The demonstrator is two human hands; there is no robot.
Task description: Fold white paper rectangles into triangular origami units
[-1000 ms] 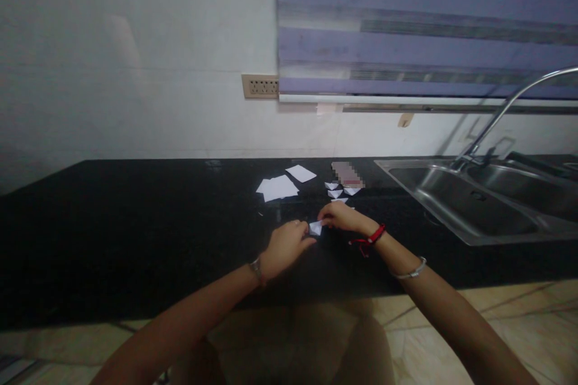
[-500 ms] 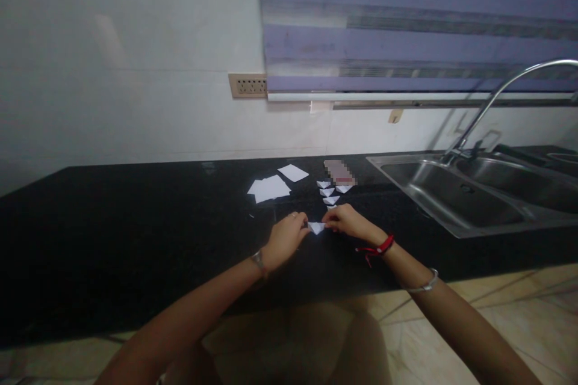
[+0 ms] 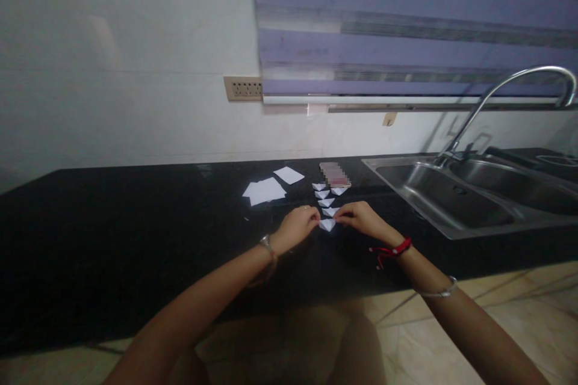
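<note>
Your left hand (image 3: 292, 231) and right hand (image 3: 365, 221) meet over the black counter (image 3: 135, 246), one at each end of a small folded paper (image 3: 327, 226). Your left fingers (image 3: 312, 215) are drawn together, clamped on its left corner. Your right fingers (image 3: 344, 211) are nearly closed too, thumb and forefinger pinching the right corner; the gap inside each pinch is too small to make out. The folded paper sits between your hands, point toward you, at the near end of a row of similar folded pieces (image 3: 325, 202). One more folded piece (image 3: 338, 190) lies right of that row, just beside a blurred-out flat object (image 3: 335, 174). Left of the row and beyond your left hand, you have overlapping white sheets (image 3: 267, 191), with a single sheet (image 3: 289, 175) just behind them.
</note>
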